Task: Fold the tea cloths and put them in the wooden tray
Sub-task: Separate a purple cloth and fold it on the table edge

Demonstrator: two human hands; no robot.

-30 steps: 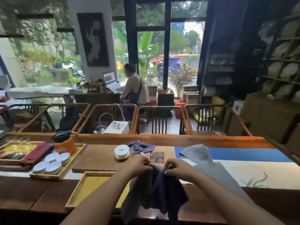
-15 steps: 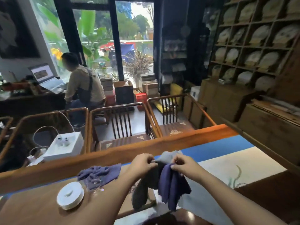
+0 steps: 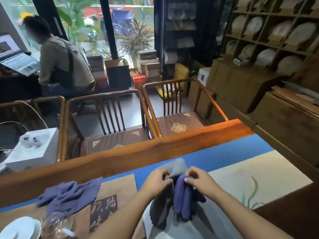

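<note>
pinching dark tea cloths (image 3: pixel 181 195) with both hands, left hand (image 3: pixel 158 182), right hand (image 3: pixel 200 181), over wooden table (image 3: pixel 120 163), chairs (image 3: pixel 110 118) behind

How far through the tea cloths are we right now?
Nothing looks finished: no folded cloth shows, and the wooden tray is out of view. In hand: the left hand and right hand pinch hanging grey and blue cloths. Left: another crumpled blue cloth on the table.
</note>
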